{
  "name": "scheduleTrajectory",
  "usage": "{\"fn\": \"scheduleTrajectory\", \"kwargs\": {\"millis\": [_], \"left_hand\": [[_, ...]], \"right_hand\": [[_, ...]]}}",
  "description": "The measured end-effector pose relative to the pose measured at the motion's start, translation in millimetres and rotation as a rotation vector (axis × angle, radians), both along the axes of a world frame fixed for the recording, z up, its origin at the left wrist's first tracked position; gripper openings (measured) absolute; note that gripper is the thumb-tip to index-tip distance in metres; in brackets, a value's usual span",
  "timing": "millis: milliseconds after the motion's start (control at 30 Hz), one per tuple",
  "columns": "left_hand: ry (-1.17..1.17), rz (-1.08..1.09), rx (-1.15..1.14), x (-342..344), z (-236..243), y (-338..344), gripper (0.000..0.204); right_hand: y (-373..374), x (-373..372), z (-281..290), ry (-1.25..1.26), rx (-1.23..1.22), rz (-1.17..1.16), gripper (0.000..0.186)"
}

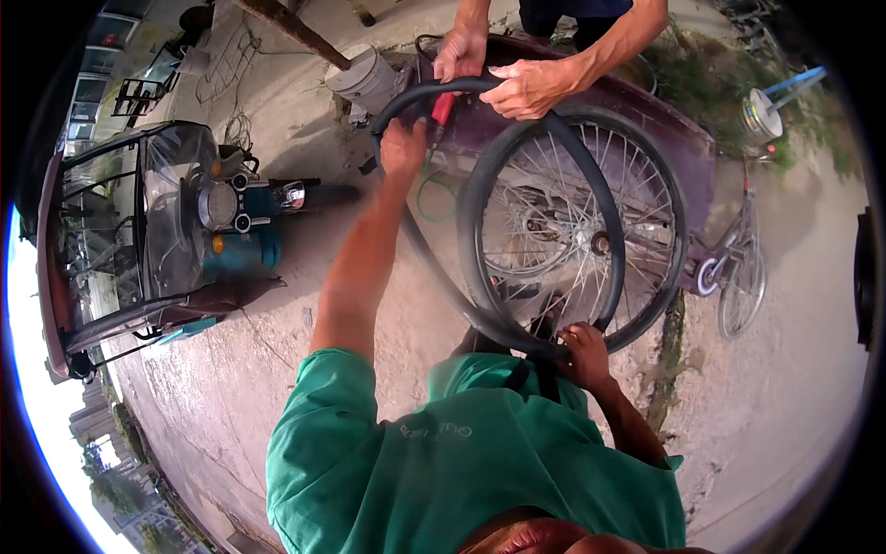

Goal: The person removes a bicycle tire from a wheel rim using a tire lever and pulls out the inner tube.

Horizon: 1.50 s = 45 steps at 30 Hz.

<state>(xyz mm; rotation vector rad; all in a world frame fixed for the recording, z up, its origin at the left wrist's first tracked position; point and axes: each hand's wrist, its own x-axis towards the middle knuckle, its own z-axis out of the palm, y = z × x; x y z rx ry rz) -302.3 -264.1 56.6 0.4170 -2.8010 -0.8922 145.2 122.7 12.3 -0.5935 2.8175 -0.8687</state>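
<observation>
A black inner tube (603, 198) forms a large loop across the front of a spoked wheel (672, 277). At the loop's upper left, my left hand (403, 148) has its fingers closed round the tube. My right hand (583, 356) pinches the tube low down, close to my body and the wheel's lower rim. Across from me, another person's two hands (528, 90) hold the top of the loop. A red-handled tool (443, 109) shows beside my left hand, its far end partly hidden by the tube.
Behind the wheel lies the purple metal body of a cart (688, 152). A thin green hose (436, 198) curls on the concrete ground. A white bucket (366, 78) stands at the upper left, with a parked three-wheeler (152, 217) further left. A smaller wheel (741, 291) is at the right.
</observation>
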Motion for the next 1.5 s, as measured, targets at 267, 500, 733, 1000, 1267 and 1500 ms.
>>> {"fn": "scheduleTrajectory", "kwargs": {"millis": [267,500,733,1000,1267,1500], "left_hand": [[-0.018,-0.011,-0.007,-30.9,-6.1,-0.1,0.062],[-0.006,-0.231,0.422,31.7,-25.5,-27.7,0.039],[-0.114,-0.454,0.784,206.7,-7.0,13.5,0.025],[-0.311,-1.049,0.569,330.7,16.1,102.7,0.017],[-0.355,-1.262,0.312,351.9,17.4,148.4,0.037],[-0.454,-1.359,0.082,377.6,-3.0,160.9,0.055]], "right_hand": [[-20.0,84.7,-24.5,-0.347,-0.693,-1.235,0.024],[-40.5,114.4,-57.1,-0.654,-1.461,-1.707,0.055],[-50.9,95.8,-86.1,-0.596,-2.2,-1.405,0.068],[-60.4,90.6,-75.8,-0.749,-1.85,-1.445,0.073],[-85.6,79.2,-42.5,-0.994,-1.651,-1.622,0.061],[-85.9,86.4,-42.9,-1.045,-1.758,-1.47,0.051]]}}
